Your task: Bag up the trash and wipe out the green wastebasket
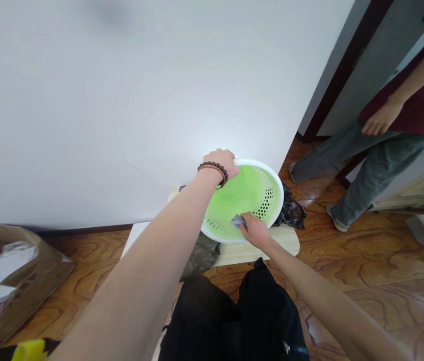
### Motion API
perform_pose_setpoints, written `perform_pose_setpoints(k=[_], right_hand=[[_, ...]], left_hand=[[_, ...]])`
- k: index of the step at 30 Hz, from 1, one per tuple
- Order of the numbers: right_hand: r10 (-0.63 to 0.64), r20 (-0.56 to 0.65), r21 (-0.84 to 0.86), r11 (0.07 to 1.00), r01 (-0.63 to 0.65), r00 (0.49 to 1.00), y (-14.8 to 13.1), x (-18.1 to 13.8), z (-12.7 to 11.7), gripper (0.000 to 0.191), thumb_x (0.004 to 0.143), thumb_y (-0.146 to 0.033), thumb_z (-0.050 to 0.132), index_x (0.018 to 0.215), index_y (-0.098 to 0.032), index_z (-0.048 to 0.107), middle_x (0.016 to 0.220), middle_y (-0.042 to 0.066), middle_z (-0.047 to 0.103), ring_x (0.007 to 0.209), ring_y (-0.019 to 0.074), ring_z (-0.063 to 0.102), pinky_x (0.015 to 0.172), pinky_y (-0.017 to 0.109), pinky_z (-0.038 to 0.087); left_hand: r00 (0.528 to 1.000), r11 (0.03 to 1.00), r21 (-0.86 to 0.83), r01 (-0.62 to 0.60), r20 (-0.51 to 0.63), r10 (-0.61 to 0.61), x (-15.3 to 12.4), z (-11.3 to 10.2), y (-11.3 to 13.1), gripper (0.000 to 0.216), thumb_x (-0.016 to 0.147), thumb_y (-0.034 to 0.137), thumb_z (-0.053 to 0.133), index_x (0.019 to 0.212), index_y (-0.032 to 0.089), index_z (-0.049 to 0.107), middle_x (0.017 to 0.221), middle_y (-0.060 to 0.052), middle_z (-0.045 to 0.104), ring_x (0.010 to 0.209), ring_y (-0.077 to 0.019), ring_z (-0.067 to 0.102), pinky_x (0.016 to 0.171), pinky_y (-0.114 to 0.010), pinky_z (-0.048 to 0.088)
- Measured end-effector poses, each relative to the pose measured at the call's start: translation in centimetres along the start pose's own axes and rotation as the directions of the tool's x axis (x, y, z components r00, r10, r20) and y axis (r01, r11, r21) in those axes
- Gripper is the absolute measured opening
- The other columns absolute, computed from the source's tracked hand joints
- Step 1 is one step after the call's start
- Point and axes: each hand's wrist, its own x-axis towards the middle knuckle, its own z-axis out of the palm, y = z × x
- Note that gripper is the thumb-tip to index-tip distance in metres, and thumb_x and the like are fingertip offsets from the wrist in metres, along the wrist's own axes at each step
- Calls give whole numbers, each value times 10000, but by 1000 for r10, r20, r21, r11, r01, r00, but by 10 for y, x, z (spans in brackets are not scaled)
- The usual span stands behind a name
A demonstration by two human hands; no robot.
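A round green plastic basket (234, 193) with a white rim and rows of holes in its side sits tilted in front of me. My left hand (224, 160), with a beaded bracelet at the wrist, is closed on the far left part of its rim. Inside the near wall, my right hand (254, 229) pinches a small folded grey cloth (237, 220) against the basket's inner surface. Part of the basket is hidden by my left hand and forearm.
Beneath the basket is a pale wooden board (285, 241), with a black plastic bag (291, 208) at right and a dark bag (200, 255) at left. A white wall (122, 100) rises behind. A cardboard box (42, 271) stands left; another person (381, 150) stands right.
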Motion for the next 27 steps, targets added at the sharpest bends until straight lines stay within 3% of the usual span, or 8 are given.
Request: perform_pose_setpoints(k=[4,8,11,15,18,27], right_hand=[[-50,6,-83,995,50,999,5,-6,0,240,886,-267,391,1071,-185,520,982,63,579,901,180,540,796,262,365],[-47,30,-93,994,50,998,7,-8,-7,246,893,-275,376,1073,-180,514,984,67,580,877,172,552,757,252,374],[-55,61,-131,989,63,997,6,-10,-18,248,892,-292,376,1057,-179,523,984,71,588,854,176,564,725,256,381],[-64,60,-230,970,76,996,3,-9,-29,247,876,-293,404,1044,-178,543,967,78,605,877,201,566,763,285,376],[-76,60,-256,963,89,995,1,-7,-31,258,878,-307,400,1050,-186,549,971,78,612,874,203,571,753,287,379],[-47,35,-244,968,55,998,9,-5,-25,284,890,-326,384,1087,-201,546,1014,68,614,910,189,564,722,267,389]], left_hand=[[998,998,13,-58,-20,58,1,1,5,487,748,527,424,1088,237,617,1023,-113,622,915,-275,576,762,-377,450],[980,978,78,-195,-33,198,-5,-7,9,625,769,664,315,1222,283,516,1075,-112,605,989,-288,547,821,-386,401],[968,960,130,-246,-6,249,-10,-14,8,583,810,631,284,1324,370,373,1091,-90,607,1008,-277,544,822,-368,381],[982,974,141,-175,-43,182,-12,-18,3,551,840,586,263,1368,430,237,1100,-68,614,989,-268,558,819,-368,371],[986,983,96,-155,-52,161,-12,-16,-3,546,849,572,248,1375,436,206,1130,-47,609,987,-251,561,821,-355,375],[964,962,-51,-267,-5,267,-3,-11,0,653,820,564,335,1412,362,146,1186,-39,592,993,-223,568,844,-311,391]])
